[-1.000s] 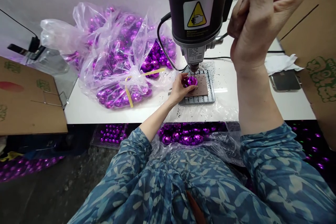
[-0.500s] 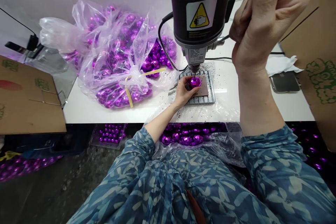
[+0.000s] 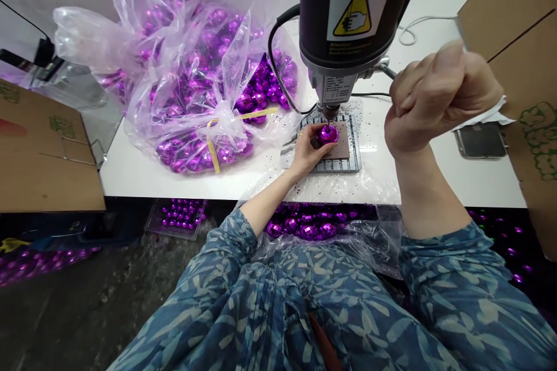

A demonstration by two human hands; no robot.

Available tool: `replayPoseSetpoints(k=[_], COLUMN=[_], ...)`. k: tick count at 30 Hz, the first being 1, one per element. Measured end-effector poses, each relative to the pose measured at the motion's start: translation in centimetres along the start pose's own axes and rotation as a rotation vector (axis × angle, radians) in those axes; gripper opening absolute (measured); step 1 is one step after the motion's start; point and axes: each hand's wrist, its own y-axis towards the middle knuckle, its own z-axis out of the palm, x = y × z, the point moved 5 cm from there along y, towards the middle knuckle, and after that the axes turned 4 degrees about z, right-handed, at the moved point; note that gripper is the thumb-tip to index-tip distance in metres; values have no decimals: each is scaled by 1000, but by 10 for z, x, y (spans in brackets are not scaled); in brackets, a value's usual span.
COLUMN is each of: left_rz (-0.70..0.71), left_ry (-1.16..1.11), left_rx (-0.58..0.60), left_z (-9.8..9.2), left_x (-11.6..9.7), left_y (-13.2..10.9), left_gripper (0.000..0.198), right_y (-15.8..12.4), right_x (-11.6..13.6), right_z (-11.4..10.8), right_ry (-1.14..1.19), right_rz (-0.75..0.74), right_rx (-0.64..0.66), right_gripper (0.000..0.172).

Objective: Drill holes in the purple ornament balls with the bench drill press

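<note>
Left hand (image 3: 310,151) grips purple ball (image 3: 327,134) under drill (image 3: 348,17); right hand (image 3: 435,98) fisted on lever (image 3: 389,71); bagged balls (image 3: 195,81) left on bench (image 3: 139,171).

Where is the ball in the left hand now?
In the head view, the ball sits near centre on the brown pad under the drill, gripped by the left hand, right of the bag.

Left of the left hand (image 3: 311,151), a tied clear bag of purple baubles (image 3: 195,81) lies on the white table (image 3: 130,177); below that hand, past the table edge, sits an open bag of baubles (image 3: 313,226); just right of the right hand (image 3: 435,98) a smartphone (image 3: 481,140) lies flat; a cardboard box (image 3: 522,40) stands beyond it.
</note>
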Motion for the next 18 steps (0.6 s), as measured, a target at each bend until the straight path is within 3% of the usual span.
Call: replayPoseSetpoints(k=[11, 15, 18], left_rz=[-16, 15, 29], left_ry=[11, 38, 49], left_rx=[9, 17, 34], left_z=[1, 0, 2], left_x=[-1, -4, -2], left_y=[-1, -1, 1], left_gripper=[53, 51, 49], right_y=[-17, -26, -22], right_x=[-35, -30, -15], right_z=[-33, -35, -24], right_ry=[-29, -52, -36], right_rz=[-215, -192, -160], right_rx=[-7, 56, 78], right_gripper=[76, 77, 76])
